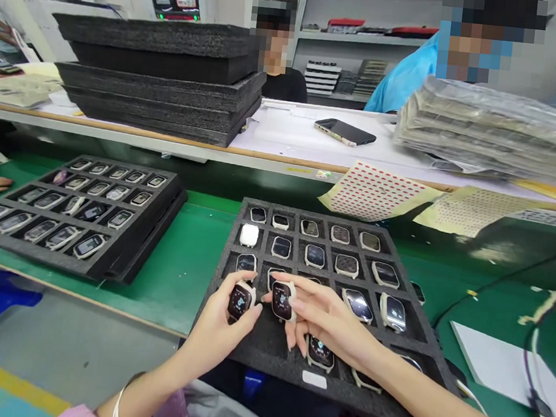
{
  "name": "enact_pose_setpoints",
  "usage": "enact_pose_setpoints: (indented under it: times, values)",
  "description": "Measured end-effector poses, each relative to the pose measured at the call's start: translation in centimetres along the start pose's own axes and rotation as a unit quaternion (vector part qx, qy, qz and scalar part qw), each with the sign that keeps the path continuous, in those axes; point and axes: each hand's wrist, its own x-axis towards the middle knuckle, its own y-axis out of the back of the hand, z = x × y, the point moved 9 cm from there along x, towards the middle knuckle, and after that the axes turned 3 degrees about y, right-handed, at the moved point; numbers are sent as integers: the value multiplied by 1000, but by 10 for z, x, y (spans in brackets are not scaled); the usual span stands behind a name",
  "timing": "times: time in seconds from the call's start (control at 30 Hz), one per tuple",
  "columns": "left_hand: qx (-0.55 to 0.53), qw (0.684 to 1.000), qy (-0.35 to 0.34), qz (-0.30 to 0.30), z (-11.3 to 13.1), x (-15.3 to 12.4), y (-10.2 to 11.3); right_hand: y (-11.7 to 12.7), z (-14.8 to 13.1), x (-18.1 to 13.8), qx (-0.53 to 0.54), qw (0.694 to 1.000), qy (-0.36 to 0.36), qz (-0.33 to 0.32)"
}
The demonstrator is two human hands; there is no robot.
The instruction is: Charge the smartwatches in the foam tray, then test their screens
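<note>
Two hands work over a black foam tray (307, 211) full of small square watches (357, 304) with no straps. The left hand (219, 334) pinches one watch (240, 300) in its curled fingers, with the thumb on the near side. The right hand (326, 321) pinches another watch (282, 301) by its edges, and its other fingers spread out over the tray. Both held watches are just above the middle of the tray, close together. Their dark glass faces point up and tip toward the person. Each watch is a bit taller than it is wide, and its long side seems to run away from the person, though fingers hide part of each one, so this is hard to be sure of. A watch could slip and drop because it is small and smooth. The glass could get scratched if a held watch knocks the other one or bumps those lying below. The tray sits on the green tabletop (187, 278), with a second tray (57, 254) of watches to its left
</note>
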Motion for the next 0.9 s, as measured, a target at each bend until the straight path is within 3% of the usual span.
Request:
enact_pose_setpoints:
  times: [0.3,0.57,0.9]
  values:
    - [51,998,-18,-34,1,-5,-4,-4,2,-2,-26,1000,12,-6]
    - [36,998,-38,-36,7,-7,-4,-9,2,-6,-53,997,20,-45]
    - [24,998,-34,-57,8,-9,-5,-10,3,-10,-47,998,17,-38]
